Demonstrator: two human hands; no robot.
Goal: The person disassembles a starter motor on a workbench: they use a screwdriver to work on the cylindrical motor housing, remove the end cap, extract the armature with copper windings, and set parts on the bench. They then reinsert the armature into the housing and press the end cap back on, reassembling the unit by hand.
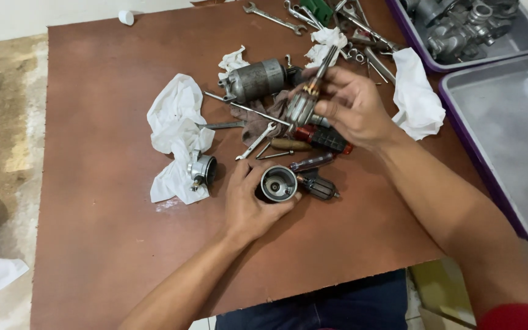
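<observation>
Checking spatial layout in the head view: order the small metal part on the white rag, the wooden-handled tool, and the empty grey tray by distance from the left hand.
From the left hand:
1. Small metal part, just left, on the white rag.
2. Wooden-handled tool, above it, mid-table.
3. Empty grey tray, far right, at the table's edge.

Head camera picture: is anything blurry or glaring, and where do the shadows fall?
Head view: light is soft and even, with only faint shadows under the left hand and right hand; the motor rotor in the right hand looks slightly smeared; the metal cup and the grey tray show mild sheen, no harsh glare; the table edges bow a little from the wide lens.
</observation>
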